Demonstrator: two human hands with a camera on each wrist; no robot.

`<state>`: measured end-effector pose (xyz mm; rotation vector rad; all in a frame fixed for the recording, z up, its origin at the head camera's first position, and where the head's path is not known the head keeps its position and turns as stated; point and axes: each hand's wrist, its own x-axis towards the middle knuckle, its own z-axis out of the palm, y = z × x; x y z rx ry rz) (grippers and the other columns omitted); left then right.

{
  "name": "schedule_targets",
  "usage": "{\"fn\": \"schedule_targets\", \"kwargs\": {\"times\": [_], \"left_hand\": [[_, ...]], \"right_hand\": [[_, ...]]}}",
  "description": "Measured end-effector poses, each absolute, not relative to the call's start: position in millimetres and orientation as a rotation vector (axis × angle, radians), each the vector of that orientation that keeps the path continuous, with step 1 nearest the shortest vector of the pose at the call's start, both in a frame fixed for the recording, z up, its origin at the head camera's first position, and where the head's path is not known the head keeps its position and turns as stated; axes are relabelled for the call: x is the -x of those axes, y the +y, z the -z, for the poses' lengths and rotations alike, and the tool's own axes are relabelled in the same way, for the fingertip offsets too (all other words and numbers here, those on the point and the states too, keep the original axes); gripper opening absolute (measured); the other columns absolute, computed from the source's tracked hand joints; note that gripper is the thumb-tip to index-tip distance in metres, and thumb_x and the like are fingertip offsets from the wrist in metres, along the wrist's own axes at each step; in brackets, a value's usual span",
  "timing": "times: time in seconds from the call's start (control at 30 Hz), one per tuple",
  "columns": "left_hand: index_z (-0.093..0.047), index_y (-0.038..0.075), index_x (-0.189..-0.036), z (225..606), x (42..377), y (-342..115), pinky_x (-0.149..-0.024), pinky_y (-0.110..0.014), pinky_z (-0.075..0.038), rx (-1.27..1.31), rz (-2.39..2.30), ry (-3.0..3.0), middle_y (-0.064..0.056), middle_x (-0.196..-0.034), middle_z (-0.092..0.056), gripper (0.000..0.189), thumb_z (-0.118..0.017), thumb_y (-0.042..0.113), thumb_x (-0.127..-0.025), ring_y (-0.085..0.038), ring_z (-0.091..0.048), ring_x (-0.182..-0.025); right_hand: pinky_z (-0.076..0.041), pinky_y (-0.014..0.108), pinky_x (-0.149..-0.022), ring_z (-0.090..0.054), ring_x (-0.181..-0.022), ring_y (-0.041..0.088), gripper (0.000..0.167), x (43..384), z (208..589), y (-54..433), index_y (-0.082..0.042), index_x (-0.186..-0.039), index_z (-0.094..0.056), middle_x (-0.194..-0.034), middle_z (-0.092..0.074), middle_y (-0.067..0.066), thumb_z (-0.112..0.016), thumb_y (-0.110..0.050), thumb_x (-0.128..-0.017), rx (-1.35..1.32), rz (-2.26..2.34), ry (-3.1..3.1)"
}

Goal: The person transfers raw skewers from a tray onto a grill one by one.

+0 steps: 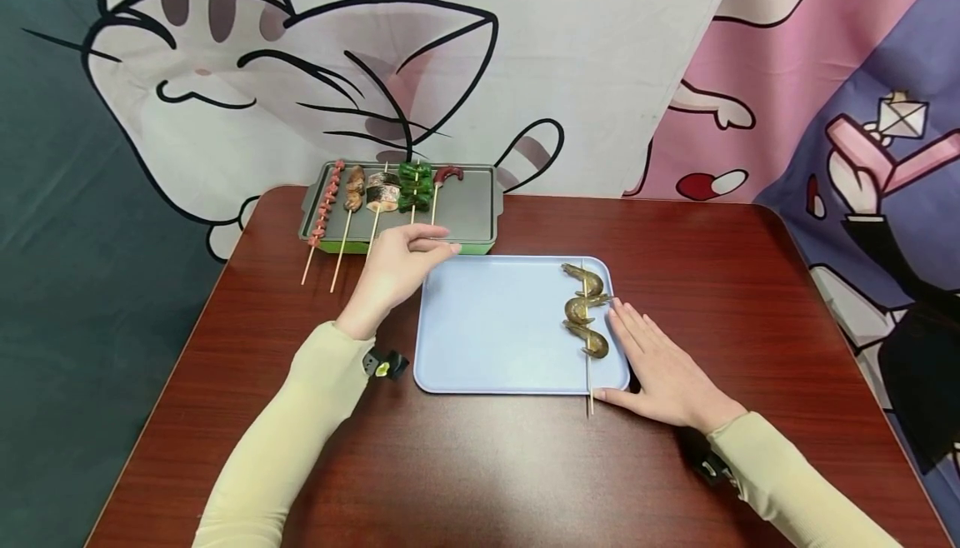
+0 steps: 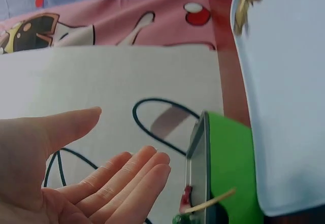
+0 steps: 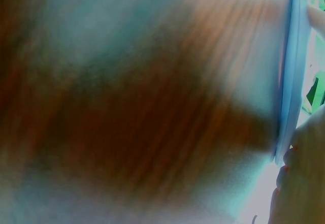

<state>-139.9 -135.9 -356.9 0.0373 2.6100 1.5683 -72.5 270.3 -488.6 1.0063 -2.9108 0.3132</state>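
My left hand hovers in front of the green and grey box, over the stick ends. In the left wrist view its fingers are extended, the thumb apart, with nothing between them. A skewer of shrimp lies along the right side of a light blue tray, its stick past the front edge. My right hand rests at the tray's right edge with straight fingers, its thumb close to the stick. Whether the thumb touches it is unclear. The right wrist view is mostly blurred tabletop.
Across the box lie several skewers: pink pieces, brown meat, a dark-banded white roll, green pepper pieces and a dark red curl. A brown wooden table carries everything. Printed cloth hangs behind.
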Motion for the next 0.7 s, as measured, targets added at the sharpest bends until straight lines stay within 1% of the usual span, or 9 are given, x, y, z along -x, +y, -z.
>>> {"fn": "schedule_targets", "kwargs": {"times": [0.2,0.3,0.47,0.53,0.7], "left_hand": [[-0.071,0.013,-0.127,363,129,-124,-0.096,-0.045,-0.052,-0.033,-1.594,2.514,-0.002,-0.11,-0.074,0.042,-0.078,0.033,-0.092,-0.019,-0.065,-0.11],[-0.071,0.013,-0.125,370,125,-117,-0.096,-0.041,-0.052,-0.025,-1.591,2.486,-0.001,-0.109,-0.075,0.042,-0.08,0.033,-0.09,-0.017,-0.066,-0.109],[-0.072,0.01,-0.125,386,120,-105,-0.097,-0.036,-0.054,-0.07,-1.598,2.441,-0.007,-0.115,-0.074,0.044,-0.083,0.03,-0.087,-0.015,-0.069,-0.108],[-0.071,0.007,-0.126,392,118,-101,-0.097,-0.036,-0.054,-0.1,-1.609,2.411,-0.01,-0.117,-0.073,0.046,-0.083,0.028,-0.087,-0.016,-0.069,-0.108],[-0.068,0.002,-0.129,408,112,-90,-0.098,-0.036,-0.054,-0.137,-1.605,2.322,-0.014,-0.12,-0.071,0.052,-0.084,0.027,-0.086,-0.018,-0.069,-0.108]], "right_hand": [[-0.022,0.052,-0.121,-0.021,-0.15,0.038,0.114,72,488,270,0.007,-0.157,-0.026,-0.164,-0.02,0.023,-0.065,-0.073,-0.085,-1.024,-0.314,-2.897],[-0.021,0.051,-0.122,-0.021,-0.15,0.038,0.115,73,488,270,0.007,-0.157,-0.026,-0.164,-0.02,0.023,-0.065,-0.073,-0.085,-1.022,-0.313,-2.897],[-0.019,0.05,-0.123,-0.02,-0.151,0.038,0.115,73,489,271,0.006,-0.158,-0.025,-0.165,-0.019,0.023,-0.066,-0.073,-0.084,-1.015,-0.31,-2.904],[-0.019,0.05,-0.123,-0.021,-0.15,0.038,0.115,73,489,271,0.006,-0.158,-0.025,-0.165,-0.019,0.023,-0.066,-0.073,-0.084,-1.017,-0.309,-2.905],[-0.021,0.051,-0.122,-0.021,-0.15,0.039,0.114,73,488,271,0.007,-0.158,-0.025,-0.165,-0.019,0.023,-0.066,-0.071,-0.086,-1.02,-0.312,-2.912]]}}
